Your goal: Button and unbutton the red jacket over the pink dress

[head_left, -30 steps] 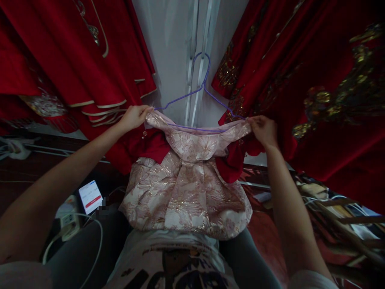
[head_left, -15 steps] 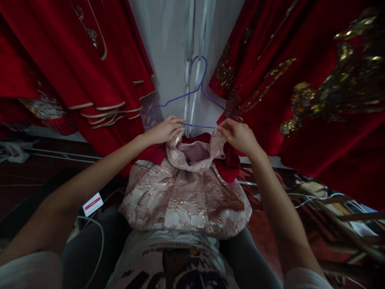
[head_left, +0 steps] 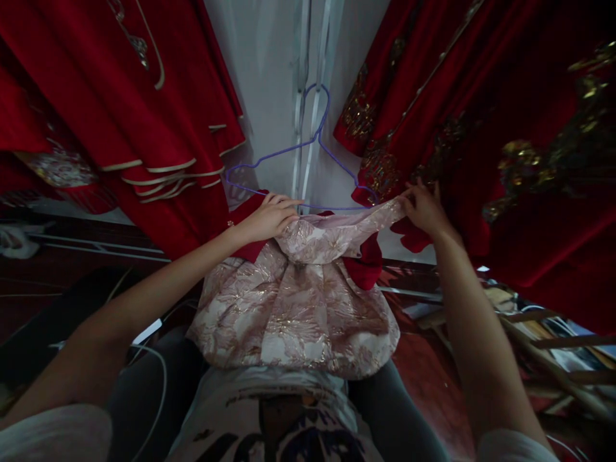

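Observation:
A pink and gold brocade dress [head_left: 303,314] with red fabric at its sides lies across my lap. My left hand [head_left: 274,218] pinches the upper left edge of its bodice, thumb beneath the fingers. Out to the right, my right hand [head_left: 423,205] grips the other end of the bodice top, which is drawn into a slanting band between the hands. A purple wire hanger [head_left: 315,138] hangs just beyond them by its hook; its lower bar runs behind my left fingers. Whether the hanger is touched by the hand cannot be made out.
Red garments with pale trim [head_left: 168,128] hang on the left, and red ones with gold sequins [head_left: 380,167] hang on the right. A pale wall with metal uprights stands between. A phone-like white device [head_left: 147,332] with a cable lies by my left arm. Wooden bars [head_left: 553,372] are at right.
My right hand has moved right and slightly up, stretching the bodice top sideways, so its opening has narrowed. My left hand stays nearly in place.

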`<control>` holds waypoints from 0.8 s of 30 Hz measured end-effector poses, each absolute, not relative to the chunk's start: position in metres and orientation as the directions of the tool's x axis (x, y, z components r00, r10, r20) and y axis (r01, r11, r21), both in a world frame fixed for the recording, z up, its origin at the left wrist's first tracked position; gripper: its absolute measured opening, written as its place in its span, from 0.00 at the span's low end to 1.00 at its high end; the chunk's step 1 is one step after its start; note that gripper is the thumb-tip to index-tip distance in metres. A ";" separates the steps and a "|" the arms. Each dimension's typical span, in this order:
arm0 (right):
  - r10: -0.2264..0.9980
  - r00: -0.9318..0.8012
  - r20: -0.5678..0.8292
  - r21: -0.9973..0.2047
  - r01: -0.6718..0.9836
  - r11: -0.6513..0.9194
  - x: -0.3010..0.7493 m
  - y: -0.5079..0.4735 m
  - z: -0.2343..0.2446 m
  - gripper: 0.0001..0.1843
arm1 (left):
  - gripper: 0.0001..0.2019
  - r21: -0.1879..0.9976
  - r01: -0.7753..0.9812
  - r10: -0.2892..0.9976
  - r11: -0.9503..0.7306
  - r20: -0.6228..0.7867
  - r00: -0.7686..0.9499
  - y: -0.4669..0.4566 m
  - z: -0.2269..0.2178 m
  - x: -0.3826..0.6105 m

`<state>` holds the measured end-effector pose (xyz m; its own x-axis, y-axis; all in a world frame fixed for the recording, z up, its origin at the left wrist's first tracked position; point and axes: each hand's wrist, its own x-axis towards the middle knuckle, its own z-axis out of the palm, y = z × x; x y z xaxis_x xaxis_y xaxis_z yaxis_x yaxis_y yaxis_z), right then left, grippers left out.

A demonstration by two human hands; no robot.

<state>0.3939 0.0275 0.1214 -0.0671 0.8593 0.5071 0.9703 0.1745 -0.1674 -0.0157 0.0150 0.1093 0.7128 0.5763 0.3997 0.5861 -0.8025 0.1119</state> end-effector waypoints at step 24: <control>0.814 -0.057 0.578 -0.191 0.960 0.203 0.389 0.021 0.122 0.16 | 0.17 0.096 0.603 0.589 -0.792 0.381 0.713 -0.001 0.119 -0.020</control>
<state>0.3890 0.0211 0.1223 -0.0572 0.8142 0.5777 0.9602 0.2032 -0.1914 -0.0202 -0.0006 0.1191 0.7130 0.5889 0.3806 0.6028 -0.7920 0.0963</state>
